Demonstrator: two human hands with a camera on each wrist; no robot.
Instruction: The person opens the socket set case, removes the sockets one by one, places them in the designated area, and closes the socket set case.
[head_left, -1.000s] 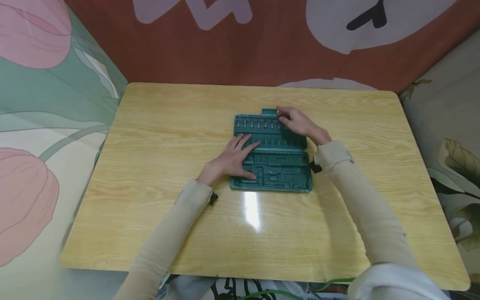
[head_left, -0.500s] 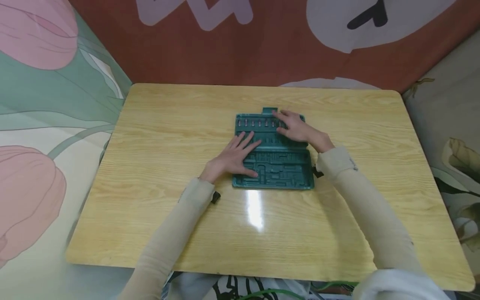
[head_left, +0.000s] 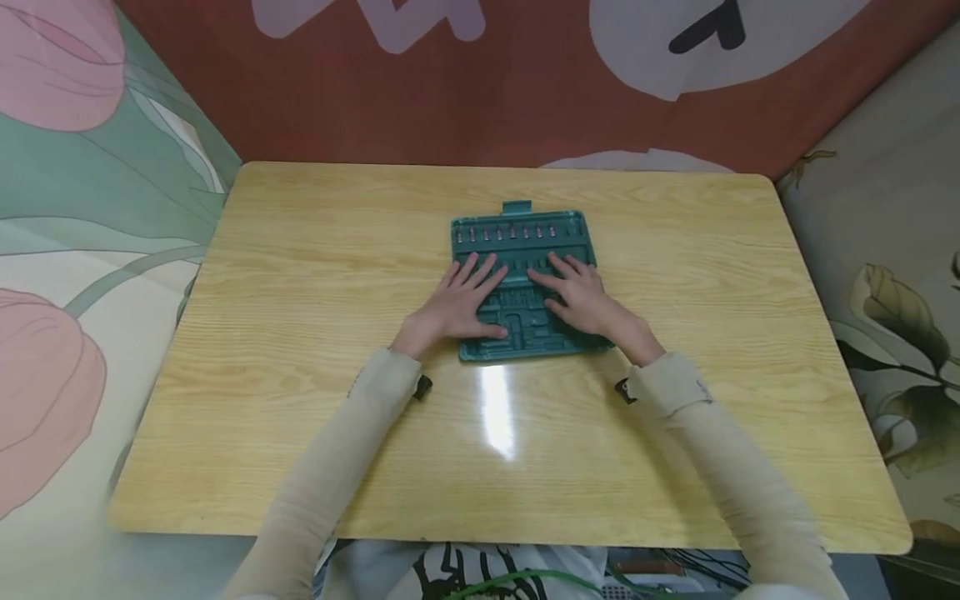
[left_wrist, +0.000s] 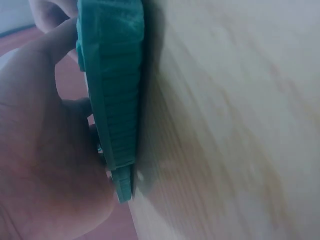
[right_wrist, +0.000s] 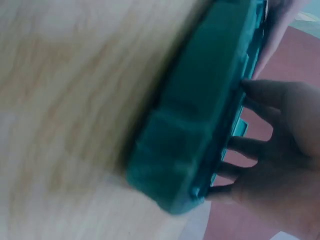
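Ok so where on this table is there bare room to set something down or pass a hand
The wooden table is bare left of the green tool case, right of it toward the far corner, and along the near edge between the sleeves. It is crowded only mid-table, where the left hand and right hand rest flat on the case.

Both arms wear long, close-fitting beige sleeves that reach the wrists, ribbed softly in the fabric. At each cuff a small black tab sticks out on the outer side. The left hand [head_left: 455, 310] and right hand [head_left: 583, 301] are bare, without rings or gloves. Below, a white garment with black print shows at the lap.
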